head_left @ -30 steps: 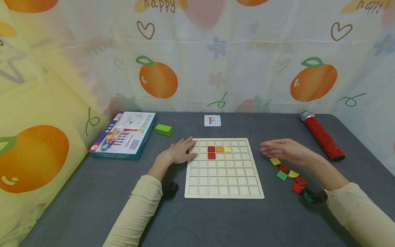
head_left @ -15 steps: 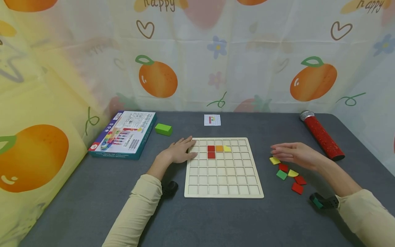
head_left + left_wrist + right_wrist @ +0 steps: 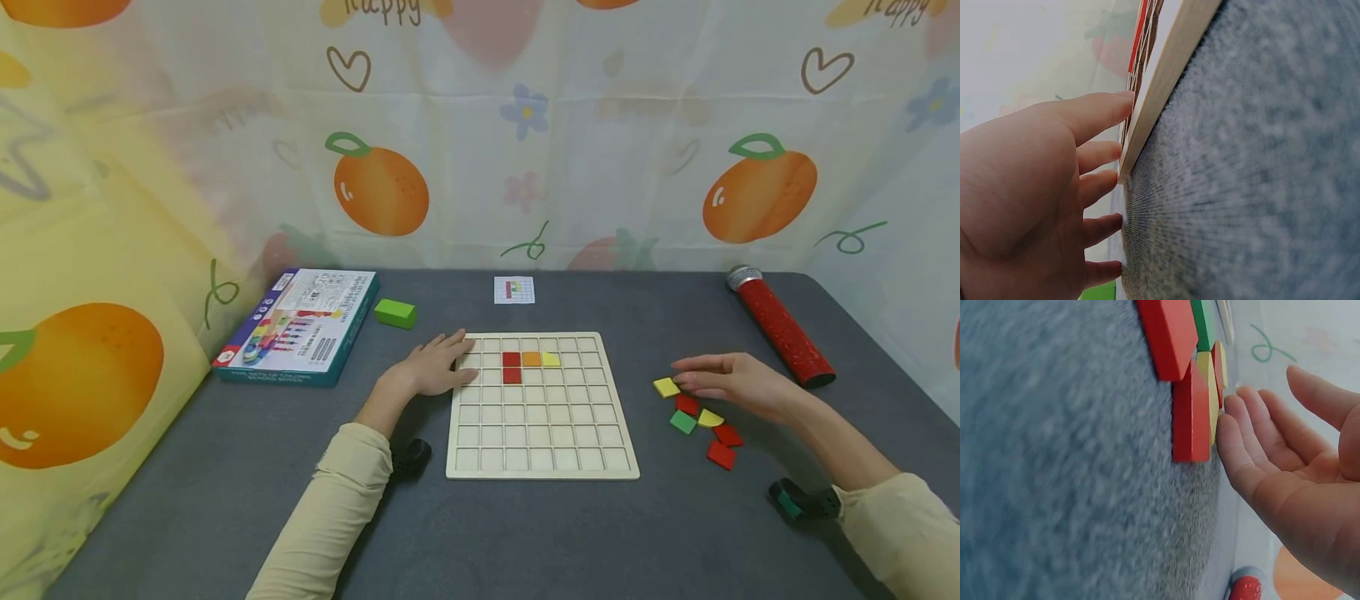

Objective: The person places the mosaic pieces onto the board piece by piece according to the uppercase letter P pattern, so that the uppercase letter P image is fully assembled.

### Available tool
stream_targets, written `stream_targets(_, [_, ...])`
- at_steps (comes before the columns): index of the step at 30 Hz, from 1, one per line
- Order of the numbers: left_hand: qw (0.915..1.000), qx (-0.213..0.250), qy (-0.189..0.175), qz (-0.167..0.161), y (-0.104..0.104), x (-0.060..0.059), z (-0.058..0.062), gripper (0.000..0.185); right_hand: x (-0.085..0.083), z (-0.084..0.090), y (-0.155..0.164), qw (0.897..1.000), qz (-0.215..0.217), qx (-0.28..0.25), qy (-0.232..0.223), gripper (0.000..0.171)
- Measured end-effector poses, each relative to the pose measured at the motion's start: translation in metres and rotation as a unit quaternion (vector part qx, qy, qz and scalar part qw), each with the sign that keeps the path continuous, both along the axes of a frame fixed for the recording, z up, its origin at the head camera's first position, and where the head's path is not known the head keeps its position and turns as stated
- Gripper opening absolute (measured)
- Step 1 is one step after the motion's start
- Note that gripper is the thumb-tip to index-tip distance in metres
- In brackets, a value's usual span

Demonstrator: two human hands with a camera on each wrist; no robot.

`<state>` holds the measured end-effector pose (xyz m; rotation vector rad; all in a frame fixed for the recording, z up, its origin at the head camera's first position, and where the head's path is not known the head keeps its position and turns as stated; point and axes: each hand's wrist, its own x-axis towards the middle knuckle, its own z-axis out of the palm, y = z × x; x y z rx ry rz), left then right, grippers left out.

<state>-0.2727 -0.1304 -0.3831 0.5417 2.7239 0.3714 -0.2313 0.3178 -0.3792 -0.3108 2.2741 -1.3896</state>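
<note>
Grid board [image 3: 542, 408] centre, box [image 3: 298, 325] far left, loose tiles [image 3: 697, 421] right, card [image 3: 514, 290] behind board

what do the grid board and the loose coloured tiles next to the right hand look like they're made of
The grid board looks like pale unfinished wood, probably thin plywood: light tan and matte, with a plain bare edge in the left wrist view. The loose tiles look like painted wood or possibly plastic: flat, thick-edged pieces in solid, slightly satin red, yellow and green.

Loose tiles by the right hand [image 3: 738, 385], grid board under the left hand [image 3: 435, 368].
We note the yellow tile [image 3: 666, 387] lying flat just beside the right fingertips; the wooden grid board [image 3: 542, 467] lies flat, its left edge under the left fingers.
</note>
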Motion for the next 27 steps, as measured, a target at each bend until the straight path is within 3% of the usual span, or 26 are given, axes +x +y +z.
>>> stream_targets(12, [1.0000, 0.000, 0.001, 0.005, 0.0013, 0.0013, 0.0004, 0.066, 0.0067, -0.0006, 0.0036, 0.996, 0.044, 0.040, 0.061, 0.052])
stream_targets(18, [1.0000, 0.002, 0.002, 0.005, 0.0011, 0.0010, 0.0005, 0.067, 0.0055, -0.0043, 0.0046, 0.995, 0.065, 0.029, 0.077, 0.053])
stream_targets(27, [1.0000, 0.003, 0.001, -0.001, 0.0000, 0.0009, -0.0001, 0.066, 0.0074, -0.0043, 0.0015, 0.979, 0.117, 0.049, 0.160, 0.048])
